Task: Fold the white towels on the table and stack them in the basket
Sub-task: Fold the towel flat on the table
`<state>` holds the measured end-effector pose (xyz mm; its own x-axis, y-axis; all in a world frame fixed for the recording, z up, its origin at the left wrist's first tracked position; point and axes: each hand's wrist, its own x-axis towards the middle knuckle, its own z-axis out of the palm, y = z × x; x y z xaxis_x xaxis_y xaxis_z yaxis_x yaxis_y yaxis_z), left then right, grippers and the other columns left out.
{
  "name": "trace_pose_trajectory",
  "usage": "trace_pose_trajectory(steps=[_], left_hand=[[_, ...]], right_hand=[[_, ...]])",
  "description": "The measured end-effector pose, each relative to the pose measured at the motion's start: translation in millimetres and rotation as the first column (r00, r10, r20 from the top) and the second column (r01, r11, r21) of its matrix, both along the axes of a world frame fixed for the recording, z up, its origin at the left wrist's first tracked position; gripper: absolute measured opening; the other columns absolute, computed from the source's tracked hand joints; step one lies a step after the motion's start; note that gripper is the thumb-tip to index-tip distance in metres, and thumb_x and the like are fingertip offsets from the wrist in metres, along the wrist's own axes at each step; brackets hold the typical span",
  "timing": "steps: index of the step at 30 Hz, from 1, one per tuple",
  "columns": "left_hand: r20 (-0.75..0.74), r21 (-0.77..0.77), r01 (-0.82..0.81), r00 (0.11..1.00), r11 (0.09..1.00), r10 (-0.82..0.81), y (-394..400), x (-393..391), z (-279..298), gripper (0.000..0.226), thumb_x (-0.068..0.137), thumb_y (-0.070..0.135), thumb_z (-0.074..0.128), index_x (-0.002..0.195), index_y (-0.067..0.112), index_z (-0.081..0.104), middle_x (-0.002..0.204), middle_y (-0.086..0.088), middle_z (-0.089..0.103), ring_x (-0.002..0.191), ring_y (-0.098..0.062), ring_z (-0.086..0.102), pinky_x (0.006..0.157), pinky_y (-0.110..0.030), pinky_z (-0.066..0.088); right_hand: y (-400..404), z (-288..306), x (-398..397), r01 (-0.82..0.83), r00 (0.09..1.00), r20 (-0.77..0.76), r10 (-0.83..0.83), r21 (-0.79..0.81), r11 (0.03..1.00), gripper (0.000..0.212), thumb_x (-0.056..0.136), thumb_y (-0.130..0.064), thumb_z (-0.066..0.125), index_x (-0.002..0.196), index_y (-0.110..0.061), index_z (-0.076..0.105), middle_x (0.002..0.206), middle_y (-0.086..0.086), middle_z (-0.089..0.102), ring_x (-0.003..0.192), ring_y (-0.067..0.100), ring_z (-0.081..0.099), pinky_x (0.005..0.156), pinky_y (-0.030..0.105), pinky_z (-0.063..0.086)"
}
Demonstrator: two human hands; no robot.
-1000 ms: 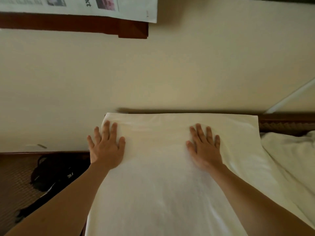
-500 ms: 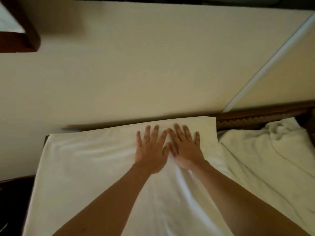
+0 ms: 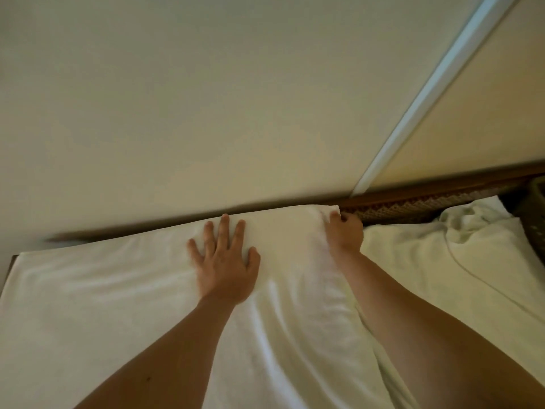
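A white towel [image 3: 112, 296] lies spread flat across the table in front of me. My left hand [image 3: 225, 261] presses flat on it near its far edge, fingers straight and spread. My right hand [image 3: 345, 230] grips the towel's far right corner, fingers curled round the edge. To the right lies a heap of crumpled white towels [image 3: 460, 261]. A dark woven basket [image 3: 535, 219] shows only as a sliver at the right border.
A cream wall [image 3: 206, 98] rises right behind the table, with a white strip [image 3: 427, 93] running diagonally down it. A brown wooden table rim with patterned weave [image 3: 413, 205] runs along the back right.
My right hand slid right from beside my left hand to the towel's far right corner and took hold of it. My left hand stayed pressed flat. The view swung further right.
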<state>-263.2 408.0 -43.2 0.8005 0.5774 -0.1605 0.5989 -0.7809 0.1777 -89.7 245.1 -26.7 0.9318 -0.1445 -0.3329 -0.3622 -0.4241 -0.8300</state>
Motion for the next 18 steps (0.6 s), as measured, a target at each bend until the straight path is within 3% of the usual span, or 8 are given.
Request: trace_pose_trajectory(steps=[2,6,8,11,13,16,18], left_hand=[[0.007,0.006,-0.004,1.000,1.000,0.004,0,1,-2,0.071,0.094,0.060,0.017,0.162,0.039,0.012,0.172,0.007,-0.002,0.157,-0.026,-0.004,0.122,-0.060,-0.005],[0.022,0.012,-0.005,1.000,1.000,0.005,0,3,-2,0.072,0.093,0.060,0.016,0.162,0.040,0.013,0.172,0.009,0.000,0.158,-0.025,-0.002,0.123,-0.058,-0.004],[0.006,0.013,-0.004,1.000,1.000,0.004,0,4,-2,0.071,0.093,0.060,0.016,0.161,0.040,0.009,0.171,0.009,-0.003,0.157,-0.024,-0.005,0.123,-0.059,-0.005],[-0.030,-0.005,-0.003,1.000,1.000,0.002,3,8,-2,0.071,0.095,0.060,0.017,0.162,0.039,0.003,0.171,0.008,-0.010,0.157,-0.024,-0.010,0.122,-0.060,-0.008],[-0.060,-0.040,0.013,0.998,0.999,-0.015,7,11,1,0.070,0.097,0.059,0.020,0.162,0.039,0.000,0.170,0.008,-0.014,0.157,-0.024,-0.015,0.122,-0.060,-0.011],[-0.072,-0.110,0.109,0.990,0.988,-0.117,19,4,9,0.067,0.103,0.056,0.024,0.162,0.038,0.001,0.170,0.007,-0.019,0.156,-0.022,-0.019,0.123,-0.057,-0.013],[-0.077,-0.094,0.159,0.983,0.983,-0.166,37,-17,11,0.065,0.104,0.056,0.020,0.163,0.037,0.002,0.170,0.005,-0.017,0.156,-0.021,-0.018,0.123,-0.056,-0.011]], right_hand=[[-5,3,14,-0.011,0.996,0.084,0.013,-0.028,1.000,0.024,0.104,-0.018,0.051,0.112,-0.003,0.068,0.101,0.011,0.064,0.103,0.033,0.061,0.075,0.027,0.037],[-7,2,34,-0.099,0.983,0.138,0.123,-0.169,0.981,0.024,0.106,-0.022,0.050,0.114,-0.003,0.064,0.113,0.016,0.066,0.106,0.031,0.057,0.079,0.028,0.035],[-1,-2,30,-0.125,0.973,0.157,0.171,-0.270,0.955,0.023,0.107,-0.025,0.048,0.115,-0.007,0.059,0.118,0.017,0.062,0.109,0.034,0.055,0.082,0.037,0.039],[11,-6,-1,-0.074,0.901,0.293,0.320,-0.624,0.778,0.028,0.098,-0.024,0.057,0.124,-0.015,0.055,0.131,0.016,0.052,0.120,0.041,0.049,0.092,0.053,0.040],[22,-4,-35,-0.207,0.785,0.307,0.539,-0.690,0.694,0.033,0.096,-0.025,0.057,0.128,-0.018,0.055,0.141,0.012,0.048,0.130,0.037,0.043,0.098,0.053,0.035],[41,-5,-82,-0.527,0.619,0.054,0.784,-0.712,0.465,0.051,0.105,-0.040,0.036,0.153,-0.023,0.036,0.167,0.008,0.021,0.154,0.030,0.014,0.117,0.056,0.016],[50,-10,-100,-0.581,0.601,-0.068,0.797,-0.722,0.376,0.064,0.107,-0.048,0.023,0.164,-0.024,0.008,0.172,0.005,-0.006,0.157,0.029,-0.009,0.123,0.059,-0.002]])
